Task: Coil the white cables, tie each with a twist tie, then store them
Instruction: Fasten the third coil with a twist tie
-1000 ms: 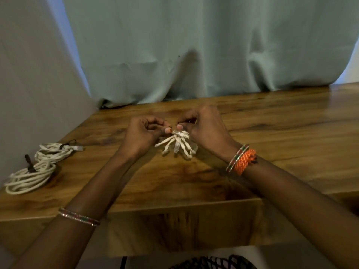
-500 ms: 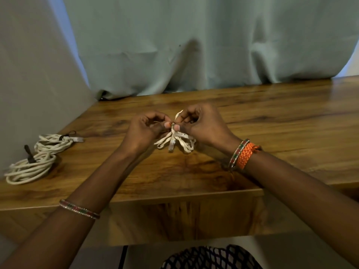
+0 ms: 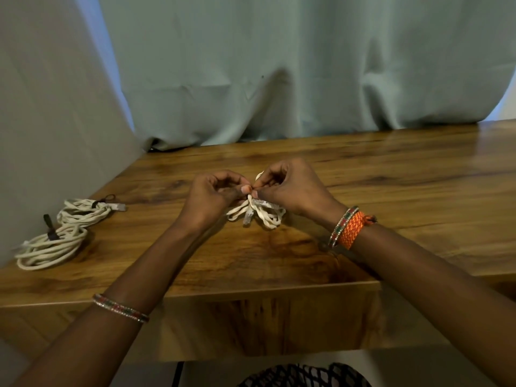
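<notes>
A small coiled white cable (image 3: 258,214) with clear plug ends hangs just above the wooden table (image 3: 391,196) at its middle. My left hand (image 3: 215,195) and my right hand (image 3: 290,188) meet over its waist, thumbs and forefingers pinching a thin tie at the top of the bundle. The tie itself is mostly hidden by my fingertips. The loops fan out below my fingers on both sides.
Two other coiled white cables (image 3: 58,233), each bound with a dark tie, lie at the table's left edge beside a grey wall. A pale green curtain (image 3: 279,79) hangs behind the table. A black mesh thing (image 3: 301,377) shows below the front edge.
Both hands have stayed pinched together over the small coil, working at its top. The coil has turned a little and its loops now hang lower under my fingers.
</notes>
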